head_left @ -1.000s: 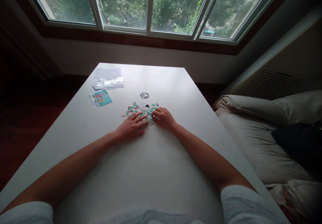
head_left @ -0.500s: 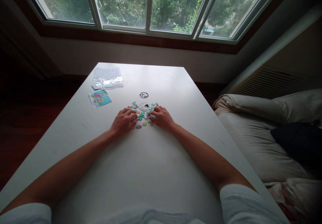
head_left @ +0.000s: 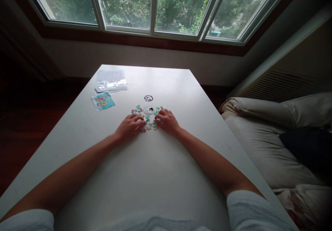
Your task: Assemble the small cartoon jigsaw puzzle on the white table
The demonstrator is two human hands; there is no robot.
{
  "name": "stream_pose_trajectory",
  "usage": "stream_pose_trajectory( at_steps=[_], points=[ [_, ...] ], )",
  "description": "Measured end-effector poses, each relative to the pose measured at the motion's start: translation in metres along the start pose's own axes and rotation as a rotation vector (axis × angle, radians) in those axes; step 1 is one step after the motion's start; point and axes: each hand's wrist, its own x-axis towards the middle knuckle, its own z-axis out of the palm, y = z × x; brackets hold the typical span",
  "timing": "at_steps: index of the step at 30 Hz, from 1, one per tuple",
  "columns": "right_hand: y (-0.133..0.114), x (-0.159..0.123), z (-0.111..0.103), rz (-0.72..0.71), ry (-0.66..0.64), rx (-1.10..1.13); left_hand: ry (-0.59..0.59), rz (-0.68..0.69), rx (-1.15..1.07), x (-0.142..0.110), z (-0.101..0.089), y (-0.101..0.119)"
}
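Note:
Many small jigsaw puzzle pieces (head_left: 149, 128) in teal, pink and yellow lie loose on the white table (head_left: 145, 175). My left hand (head_left: 131, 125) rests palm down at the left side of the pieces, fingers bent and apart, its fingertips among them. On the right side, my right hand (head_left: 167, 120) lies likewise, with curved, parted fingers touching or just over some pieces. Pieces beneath both hands are partly hidden. A picture card (head_left: 103, 101) with a turquoise cartoon print sits to the left, beyond my left hand.
A clear plastic bag (head_left: 111, 80) with a printed sheet lies near the table's far left corner. Two round inserts, the nearer a grey ring (head_left: 148, 110), are set in the tabletop. A beige sofa (head_left: 254, 148) stands along the right, and a window spans the far wall.
My left hand has shifted slightly right, over pieces near the middle. My right hand has drawn back a little to the right. Some pieces between them have been moved about.

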Motion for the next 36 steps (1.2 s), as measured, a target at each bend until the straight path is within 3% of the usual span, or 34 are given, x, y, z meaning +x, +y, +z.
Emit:
stream_pose_trajectory(
  at_steps=[6,14,28,36],
  points=[
    [-0.001,0.001,0.003,0.026,-0.004,0.014,0.032,0.017,0.063,0.0,0.004,-0.002],
    [0.002,0.002,0.005,0.073,0.048,0.003,0.109,-0.065,0.047,0.001,0.006,-0.005],
    [0.001,0.002,0.008,-0.006,0.073,0.039,0.132,-0.167,0.052,0.003,0.004,-0.004],
    [-0.001,0.002,0.007,-0.028,0.063,0.039,0.202,-0.282,-0.038,0.01,0.009,-0.016]
  ],
)
